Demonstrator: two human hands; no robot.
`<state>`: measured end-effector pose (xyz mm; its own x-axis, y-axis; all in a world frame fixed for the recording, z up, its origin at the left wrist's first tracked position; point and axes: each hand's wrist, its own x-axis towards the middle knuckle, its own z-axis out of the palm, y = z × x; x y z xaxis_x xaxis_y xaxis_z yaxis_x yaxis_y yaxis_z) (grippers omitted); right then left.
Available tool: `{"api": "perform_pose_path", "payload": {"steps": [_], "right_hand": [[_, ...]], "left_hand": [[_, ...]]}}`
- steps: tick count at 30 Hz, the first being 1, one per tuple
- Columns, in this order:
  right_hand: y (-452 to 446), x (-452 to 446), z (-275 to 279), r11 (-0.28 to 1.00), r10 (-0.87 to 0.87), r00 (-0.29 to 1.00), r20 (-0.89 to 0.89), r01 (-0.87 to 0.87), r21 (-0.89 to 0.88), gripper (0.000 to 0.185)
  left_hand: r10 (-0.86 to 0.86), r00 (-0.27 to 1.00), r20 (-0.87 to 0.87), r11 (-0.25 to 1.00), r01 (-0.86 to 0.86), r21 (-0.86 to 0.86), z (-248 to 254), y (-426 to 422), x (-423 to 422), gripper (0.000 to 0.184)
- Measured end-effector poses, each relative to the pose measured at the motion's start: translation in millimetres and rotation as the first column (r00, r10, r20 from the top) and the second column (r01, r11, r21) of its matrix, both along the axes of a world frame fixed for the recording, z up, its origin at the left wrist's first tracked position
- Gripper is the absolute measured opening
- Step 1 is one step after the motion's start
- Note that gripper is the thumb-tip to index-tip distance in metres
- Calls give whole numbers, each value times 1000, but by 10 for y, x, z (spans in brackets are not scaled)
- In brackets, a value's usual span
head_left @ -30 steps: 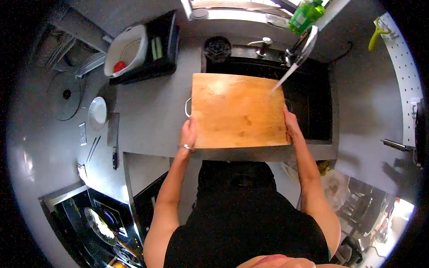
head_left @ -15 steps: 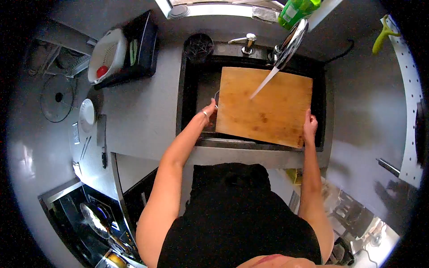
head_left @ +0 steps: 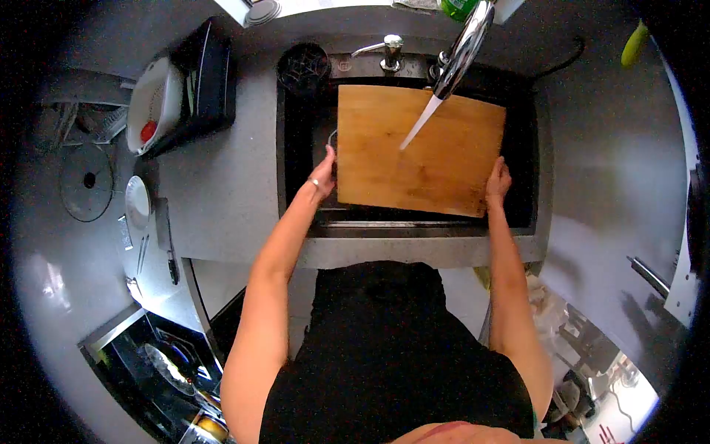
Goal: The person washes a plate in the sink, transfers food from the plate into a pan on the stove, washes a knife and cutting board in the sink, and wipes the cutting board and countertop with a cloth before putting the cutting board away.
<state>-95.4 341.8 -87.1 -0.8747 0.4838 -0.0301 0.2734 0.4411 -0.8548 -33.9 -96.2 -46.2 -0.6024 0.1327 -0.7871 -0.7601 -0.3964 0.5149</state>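
You are grasping the wooden cutting board (head_left: 425, 174) with both hands, one at each short side. Your left hand (head_left: 323, 177) is closing on the left edge, just below a pale handle (head_left: 332, 138), and a bracelet (head_left: 316, 183) is circling that wrist. Your right hand (head_left: 498, 185) is gripping the right edge towards its near corner, thumb side up. The fingers under the wood are hiding from view, so their exact hold is not showing.

The board is sitting over the black sink (head_left: 523, 189), flat side up and slightly askew, its right end angling nearer to you. Whether anything below is supporting it, you cannot tell. Water (head_left: 420, 124) is pouring from the chrome faucet (head_left: 464, 52) onto the board's upper middle, and the surface is looking wet.

Behind the sink's back edge, a soap dispenser (head_left: 392, 55) is standing left of the faucet, and a round black strainer (head_left: 304, 68) is resting at the back left corner. Further left on the grey desk (head_left: 222, 185), a white basket (head_left: 171, 96) is holding something red (head_left: 149, 132), while a knife (head_left: 169, 240) is lying near a white dish (head_left: 137, 202).
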Motion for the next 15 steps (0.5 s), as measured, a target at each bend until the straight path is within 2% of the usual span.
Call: {"api": "perform_pose_path", "payload": {"steps": [1, 2, 3, 5, 7, 8, 9, 11, 12, 14, 15], "right_hand": [[-62, -20, -89, 998, 23, 989, 146, -15, -58, 53], [-119, -24, -176, 996, 47, 976, 213, -28, -90, 56], [-200, -27, -220, 992, 74, 958, 278, -41, -120, 60], [-592, -5, -131, 989, 107, 962, 252, -78, -123, 60], [-916, -25, -421, 991, 50, 997, 64, -42, -124, 56], [-1025, -17, -486, 986, 58, 997, 58, -48, -158, 56], [-1148, -8, -512, 980, 65, 996, 53, -54, -192, 57], [-1310, 22, -526, 941, 172, 962, 212, -97, -325, 58], [-1410, 35, -619, 919, 201, 967, 159, -130, -372, 60], [-1521, 21, -617, 902, 260, 922, 286, -126, -413, 65], [-1550, 8, -599, 894, 288, 894, 344, -123, -431, 71]], "left_hand": [[12, 1000, -12, 998, -13, -69, 186, -30, 32, 70], [78, 997, -16, 979, -79, -188, 384, -34, 99, 66], [9, 997, -71, 991, -18, -133, 357, -210, 171, 62], [41, 990, -136, 973, -71, -222, 543, -364, 310, 58], [65, 983, -174, 968, -105, -228, 871, -466, 421, 51], [140, 975, -172, 962, -175, -209, 1045, -495, 465, 42], [165, 956, -244, 955, -217, -204, 1097, -547, 532, 40], [212, 899, -382, 936, -300, -186, 1188, -630, 664, 37], [318, 865, -387, 912, -390, -124, 1273, -635, 705, 36], [398, 898, -188, 914, -370, 170, 1587, -509, 752, 37], [410, 908, -83, 875, -367, 316, 1686, -468, 782, 38]]}}
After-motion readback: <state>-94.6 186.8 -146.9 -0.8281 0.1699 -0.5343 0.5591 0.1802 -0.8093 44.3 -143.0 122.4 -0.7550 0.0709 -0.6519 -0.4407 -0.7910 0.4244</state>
